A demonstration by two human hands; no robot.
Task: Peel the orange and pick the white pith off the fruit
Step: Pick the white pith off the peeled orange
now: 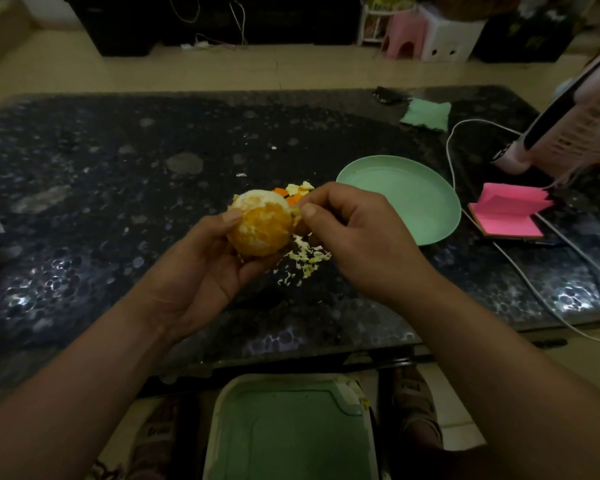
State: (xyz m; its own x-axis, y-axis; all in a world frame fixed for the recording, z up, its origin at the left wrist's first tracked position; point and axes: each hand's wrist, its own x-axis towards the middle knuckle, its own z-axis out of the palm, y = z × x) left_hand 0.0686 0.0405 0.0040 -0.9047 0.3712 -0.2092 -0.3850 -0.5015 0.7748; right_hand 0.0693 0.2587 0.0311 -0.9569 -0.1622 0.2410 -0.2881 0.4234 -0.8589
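The dark, speckled table [118, 202] runs across the whole view. Above its middle, toward the near edge, the left hand [201, 265] cups the orange [260, 226] from below and from the left. Its fingers are curled round the fruit and its thumb lies on the upper left side. The orange is held off the table and is almost bare, with pale pith still over its top. Just behind it, pieces of peel [297, 192] lie on the table (orange side and white side both showing). Under its right side a scatter of pith scraps [303, 259] lies on the surface. The right hand [354, 233] comes in from the right with curled fingers, its thumb and forefinger pinching at the orange's right side. What is between them is too small to make out. Beyond that hand a pale green plate [430, 216] rests on the table, toward the right edge. A green cloth [426, 114] lies near the far edge. A white cable [448, 157] loops past the plate, and a pink notepad [513, 213] lies by the right edge.
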